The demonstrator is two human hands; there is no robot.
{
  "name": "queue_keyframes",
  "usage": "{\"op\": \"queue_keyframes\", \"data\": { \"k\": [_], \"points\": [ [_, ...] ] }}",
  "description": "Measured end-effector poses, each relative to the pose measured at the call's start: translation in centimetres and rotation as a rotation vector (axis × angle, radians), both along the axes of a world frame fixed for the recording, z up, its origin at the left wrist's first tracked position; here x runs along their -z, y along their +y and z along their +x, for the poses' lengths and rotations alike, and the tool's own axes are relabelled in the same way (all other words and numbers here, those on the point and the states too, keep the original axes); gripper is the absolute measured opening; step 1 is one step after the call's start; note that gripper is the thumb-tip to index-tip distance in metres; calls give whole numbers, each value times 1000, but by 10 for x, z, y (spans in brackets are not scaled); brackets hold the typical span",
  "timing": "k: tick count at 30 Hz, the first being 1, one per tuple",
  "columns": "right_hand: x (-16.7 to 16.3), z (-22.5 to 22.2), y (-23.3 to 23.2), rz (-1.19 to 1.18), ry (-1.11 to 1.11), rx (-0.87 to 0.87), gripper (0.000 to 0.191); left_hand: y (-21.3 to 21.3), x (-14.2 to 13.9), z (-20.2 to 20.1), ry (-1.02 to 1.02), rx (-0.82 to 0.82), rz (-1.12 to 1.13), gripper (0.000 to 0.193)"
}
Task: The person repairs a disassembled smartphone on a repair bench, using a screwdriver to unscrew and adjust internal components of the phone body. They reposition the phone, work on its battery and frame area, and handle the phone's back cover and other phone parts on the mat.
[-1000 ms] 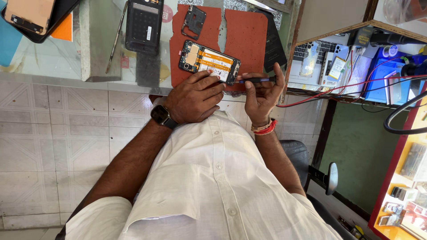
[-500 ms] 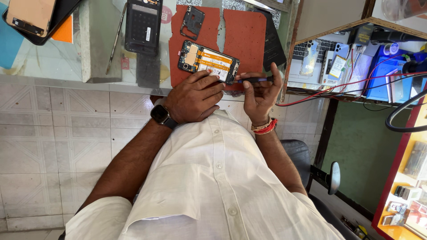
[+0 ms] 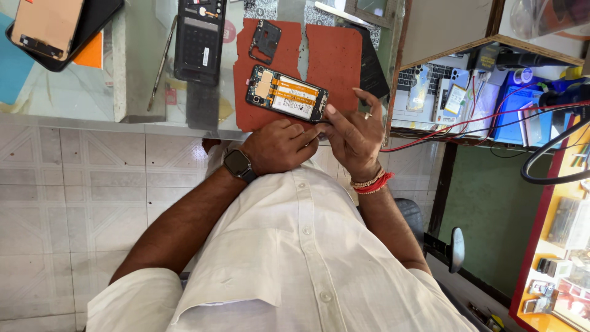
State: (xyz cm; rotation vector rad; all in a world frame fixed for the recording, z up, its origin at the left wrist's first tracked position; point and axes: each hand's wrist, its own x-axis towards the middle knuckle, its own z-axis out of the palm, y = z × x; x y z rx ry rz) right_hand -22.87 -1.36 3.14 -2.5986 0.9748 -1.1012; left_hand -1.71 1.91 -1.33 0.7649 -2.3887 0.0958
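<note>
— How many phones on the counter (image 3: 135, 92)?
— One opened phone (image 3: 286, 93) on the red mat (image 3: 335, 61); both hands, left hand (image 3: 279, 146) and right hand (image 3: 350, 132), pinch fingers on its near edge.
— Others?
— Two more lie apart: a dark handset (image 3: 198, 40) and a screen panel (image 3: 46, 24).

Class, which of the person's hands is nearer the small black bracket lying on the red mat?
Left. The left hand sits below the bracket; the right hand lies farther to its side.
</note>
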Motion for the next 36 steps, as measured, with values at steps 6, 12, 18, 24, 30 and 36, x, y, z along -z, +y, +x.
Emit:
{"op": "queue_keyframes", "data": {
  "k": [6, 12, 18, 24, 30, 36],
  "points": [
    [3, 1, 5, 115, -113, -19, 40, -1, 2, -3, 23, -56, 5, 17],
    [3, 4, 7, 13, -40, 55, 46, -1, 4, -2, 3, -51, 25, 16],
    [-4, 8, 8, -39, -5, 53, 45, -2, 3, -2, 20, -10, 86, 11],
    [-7, 4, 4, 83, -23, -30, 40, -2, 3, -1, 23, -42, 41, 15],
    [-3, 3, 3, 50, -18, -22, 45, -2, 2, -1, 59, -44, 59, 11],
    [2, 5, 9, -23, 16, 90, 47, -1, 2, -1, 103, -78, 17, 11]
  ]
}}
